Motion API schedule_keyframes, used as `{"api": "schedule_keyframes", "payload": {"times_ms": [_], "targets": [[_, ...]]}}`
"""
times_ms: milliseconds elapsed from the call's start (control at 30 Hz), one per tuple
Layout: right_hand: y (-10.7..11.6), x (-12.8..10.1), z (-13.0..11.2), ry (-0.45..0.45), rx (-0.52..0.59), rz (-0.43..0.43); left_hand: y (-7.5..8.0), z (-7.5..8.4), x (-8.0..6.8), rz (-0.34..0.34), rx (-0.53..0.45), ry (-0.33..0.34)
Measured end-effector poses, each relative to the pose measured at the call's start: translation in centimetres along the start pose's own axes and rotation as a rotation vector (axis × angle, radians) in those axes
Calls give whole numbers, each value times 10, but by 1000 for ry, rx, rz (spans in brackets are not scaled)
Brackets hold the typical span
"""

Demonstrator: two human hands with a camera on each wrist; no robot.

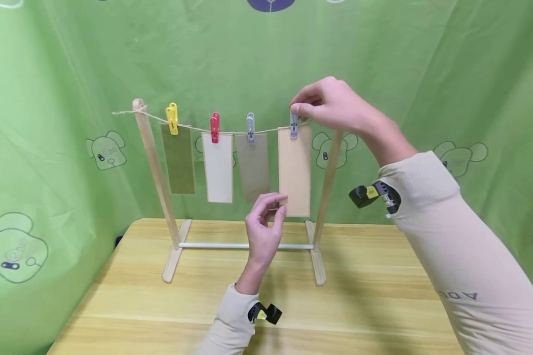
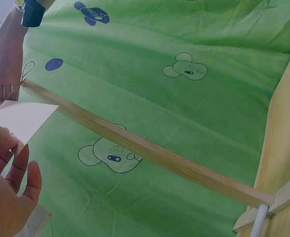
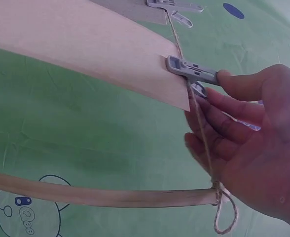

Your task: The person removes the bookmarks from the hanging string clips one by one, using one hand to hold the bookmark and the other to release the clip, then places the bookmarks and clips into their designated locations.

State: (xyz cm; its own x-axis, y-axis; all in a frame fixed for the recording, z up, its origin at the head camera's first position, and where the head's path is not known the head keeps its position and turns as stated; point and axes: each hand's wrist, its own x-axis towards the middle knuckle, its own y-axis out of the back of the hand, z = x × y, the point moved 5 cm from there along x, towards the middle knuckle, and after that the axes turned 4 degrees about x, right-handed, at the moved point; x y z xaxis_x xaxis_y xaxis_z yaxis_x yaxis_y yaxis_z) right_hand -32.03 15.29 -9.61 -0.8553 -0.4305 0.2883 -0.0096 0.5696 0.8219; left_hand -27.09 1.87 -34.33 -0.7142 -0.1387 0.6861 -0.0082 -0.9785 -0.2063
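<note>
**mossy_q:** So what's each hand actually doing in this one?

**pegline_fan:** Up top, the right hand (image 1: 333,106) pinches the small grey plastic clothespin (image 1: 293,124) between thumb and fingertips, right where it sits on the thin twine line (image 1: 266,131). That pin clamps the top edge of the tall beige rectangular card (image 1: 295,170), which hangs straight down below the right hand. The right wrist view shows the same: fingers (image 3: 224,111) curled onto the tail of the pin, twine running just past them.

**mossy_q:** And the left?

**pegline_fan:** Lower down, the left hand (image 1: 264,229) pinches the bottom left corner of that same beige card, thumb and forefinger closed on it, other fingers loosely curled.

**mossy_q:** What else is on the line?

**pegline_fan:** Off to the left of both hands: a grey-brown card on a pale blue-grey pin (image 1: 250,127), a white card on a red pin (image 1: 214,127), an olive card on a yellow pin (image 1: 172,118). All of it hangs from a light wooden two-post rack (image 1: 153,162) standing on the pale wooden tabletop (image 1: 364,305) under the left hand, with green cartoon-print fabric (image 1: 49,148) behind.
</note>
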Motion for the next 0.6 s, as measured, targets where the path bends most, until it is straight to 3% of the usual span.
{"api": "schedule_keyframes", "payload": {"times_ms": [300,600], "targets": [[2,1,2,55,-21,136,3,1,2,0,9,-21],[6,1,5,50,43,282,4,-1,0,5,11,-11]]}}
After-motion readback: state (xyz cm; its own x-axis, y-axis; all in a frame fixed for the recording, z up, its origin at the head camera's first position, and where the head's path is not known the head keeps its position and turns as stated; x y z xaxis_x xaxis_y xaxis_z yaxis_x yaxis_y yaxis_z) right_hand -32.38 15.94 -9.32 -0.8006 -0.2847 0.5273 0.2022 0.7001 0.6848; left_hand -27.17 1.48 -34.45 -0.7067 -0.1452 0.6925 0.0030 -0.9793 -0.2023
